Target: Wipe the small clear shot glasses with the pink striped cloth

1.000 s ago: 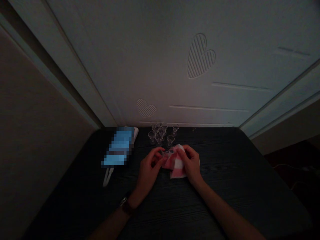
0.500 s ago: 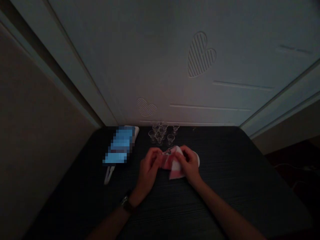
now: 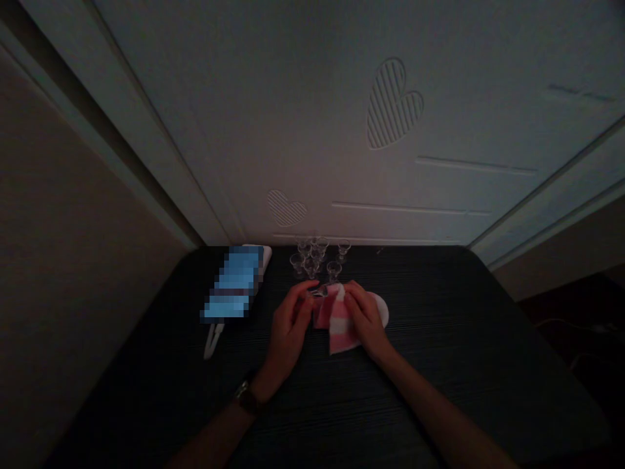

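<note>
My left hand [image 3: 291, 320] is closed around a small clear glass [image 3: 319, 292], gripping it by one end. My right hand [image 3: 365, 319] pinches a pink-and-white striped cloth [image 3: 342, 332] against the other end of that glass. The cloth hangs down between my hands, and a rounded white end of it, sock-like, shows past my right knuckles. Just beyond my fingers, several small clear footed glasses [image 3: 311, 266] stand in a cluster. Two more stand slightly apart on its right, a nearer glass [image 3: 334, 270] and a farther glass [image 3: 344, 248].
A blurred lit phone [image 3: 234, 283] leans on a white object [image 3: 266, 257] at the left, with a white cable [image 3: 213, 340] below it. The dark tabletop [image 3: 469, 365] ends at a pale panel [image 3: 317, 130] with embossed hearts.
My left hand and the glass have shifted slightly left. The cloth's hanging flap has spread out, showing more of its stripes, as my right fingers changed position on it.
</note>
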A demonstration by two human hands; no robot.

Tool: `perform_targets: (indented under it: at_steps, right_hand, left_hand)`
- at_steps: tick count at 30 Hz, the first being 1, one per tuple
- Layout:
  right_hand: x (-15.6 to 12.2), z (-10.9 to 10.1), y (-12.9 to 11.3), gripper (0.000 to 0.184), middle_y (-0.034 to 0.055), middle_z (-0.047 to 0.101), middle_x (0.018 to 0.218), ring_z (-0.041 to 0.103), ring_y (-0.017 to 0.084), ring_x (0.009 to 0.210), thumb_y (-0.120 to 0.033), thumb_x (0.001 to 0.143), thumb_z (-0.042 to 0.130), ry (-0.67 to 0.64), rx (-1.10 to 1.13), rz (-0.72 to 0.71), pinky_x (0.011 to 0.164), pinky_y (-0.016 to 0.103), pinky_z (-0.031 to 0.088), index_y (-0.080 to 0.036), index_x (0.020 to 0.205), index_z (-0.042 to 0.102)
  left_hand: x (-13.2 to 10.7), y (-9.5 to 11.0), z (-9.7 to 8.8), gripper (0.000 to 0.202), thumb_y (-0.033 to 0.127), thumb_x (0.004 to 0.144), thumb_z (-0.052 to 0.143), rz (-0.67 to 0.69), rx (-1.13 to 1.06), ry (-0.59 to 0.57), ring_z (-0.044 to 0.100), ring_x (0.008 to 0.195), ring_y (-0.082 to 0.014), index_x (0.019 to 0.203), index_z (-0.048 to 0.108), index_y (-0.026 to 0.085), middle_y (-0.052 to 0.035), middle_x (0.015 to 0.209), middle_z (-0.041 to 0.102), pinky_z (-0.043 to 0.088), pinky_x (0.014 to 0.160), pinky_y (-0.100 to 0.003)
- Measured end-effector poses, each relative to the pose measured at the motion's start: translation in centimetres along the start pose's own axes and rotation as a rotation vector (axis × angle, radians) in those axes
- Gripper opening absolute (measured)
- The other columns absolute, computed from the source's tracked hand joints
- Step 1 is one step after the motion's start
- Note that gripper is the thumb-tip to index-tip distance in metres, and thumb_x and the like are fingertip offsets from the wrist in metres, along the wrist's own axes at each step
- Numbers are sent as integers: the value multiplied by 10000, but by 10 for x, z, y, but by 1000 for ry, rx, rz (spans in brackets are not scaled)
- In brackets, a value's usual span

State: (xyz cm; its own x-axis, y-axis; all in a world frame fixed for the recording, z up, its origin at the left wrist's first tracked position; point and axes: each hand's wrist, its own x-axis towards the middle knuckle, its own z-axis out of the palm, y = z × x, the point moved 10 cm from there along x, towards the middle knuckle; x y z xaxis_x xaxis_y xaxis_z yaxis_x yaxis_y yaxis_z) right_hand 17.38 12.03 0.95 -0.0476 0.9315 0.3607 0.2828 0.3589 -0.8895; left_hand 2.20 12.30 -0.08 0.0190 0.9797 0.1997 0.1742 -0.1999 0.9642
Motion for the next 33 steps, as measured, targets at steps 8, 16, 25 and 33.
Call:
perform_targets:
  at_steps: [8,16,25,33]
  right_hand:
    - [1,5,1,133,8,517,787,511,141,716,-265,860,503,-44,-34,15,610,240,388,-207,909,612]
    - [1,-4,2,76,3,532,768,500,136,700,-242,845,534,44,-112,20,614,248,380,-192,823,588]
    - [-2,-7,-9,111,-2,506,714,472,138,653,-287,840,545,67,-258,-60,595,263,359,-195,780,561]
    - [-4,-12,-22,94,8,504,721,479,153,676,-295,844,544,86,-300,-137,613,283,375,-206,837,573]
  left_hand:
    - [1,-4,4,303,349,899,394,-43,-69,-51,362,482,-75,1151,496,215,27,717,469,289,423,-186]
    - [-2,-1,13,343,319,902,399,-16,-41,-123,405,532,-81,1228,471,238,21,747,484,339,474,-185]
    - [1,-8,12,382,319,872,450,-64,73,-124,466,534,-91,1246,479,246,22,726,533,383,495,-188]
    - [-2,-12,15,234,369,873,449,-77,91,-167,413,458,-92,952,573,187,59,542,469,315,452,-195]
